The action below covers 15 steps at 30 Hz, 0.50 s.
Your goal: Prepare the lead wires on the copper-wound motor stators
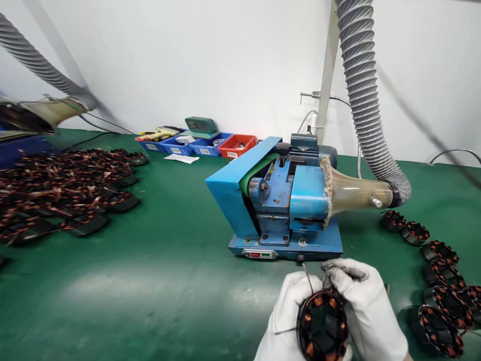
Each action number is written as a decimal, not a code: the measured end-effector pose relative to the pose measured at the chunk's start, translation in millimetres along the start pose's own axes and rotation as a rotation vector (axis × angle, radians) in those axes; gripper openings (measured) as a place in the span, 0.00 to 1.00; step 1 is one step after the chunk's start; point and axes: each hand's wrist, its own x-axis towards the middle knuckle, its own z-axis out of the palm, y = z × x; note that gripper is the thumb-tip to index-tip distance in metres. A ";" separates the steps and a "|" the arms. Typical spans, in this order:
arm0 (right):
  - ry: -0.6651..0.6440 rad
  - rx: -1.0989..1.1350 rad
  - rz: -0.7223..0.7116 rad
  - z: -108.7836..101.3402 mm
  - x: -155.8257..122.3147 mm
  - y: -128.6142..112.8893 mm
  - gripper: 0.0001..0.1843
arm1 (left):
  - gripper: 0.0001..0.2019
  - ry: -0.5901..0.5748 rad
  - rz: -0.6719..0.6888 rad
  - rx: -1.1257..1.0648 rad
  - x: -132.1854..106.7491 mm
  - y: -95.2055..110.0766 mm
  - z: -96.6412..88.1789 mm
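Observation:
My left hand (281,316), in a white glove, is closed around a motor stator (307,321), a black ring with copper windings. The ring is tilted so its round opening faces me. One thin wire lead (307,278) sticks up from its upper edge, and another points left across the glove. At the ring's upper right, my gloved right hand (363,296) is pinched, its fingertips smudged grey. What lies between those fingertips is hidden. Just beyond both hands stands a blue belt-driven machine (274,200) with a red and green switch (260,254) on its base.
More stators (439,253) lie along the right; a blurred heap of stators (67,190) covers the left. A grey duct hose (361,75) joins the machine's funnel (356,193). Blue bins (180,146), a red bin (237,145) and a green clock (202,125) stand near the wall.

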 end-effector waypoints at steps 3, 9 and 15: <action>0.049 0.299 -0.016 -7.7 13.4 -11.8 0.12 | 0.30 -0.018 0.176 -0.014 1.1 -0.6 -1.0; -0.008 -0.023 -0.128 -4.1 11.6 5.0 0.11 | 0.28 0.182 0.055 -0.091 13.1 -19.2 4.5; -0.005 -0.119 -0.086 22.8 22.2 30.2 0.13 | 0.30 0.321 -0.121 -0.274 49.0 -31.6 19.6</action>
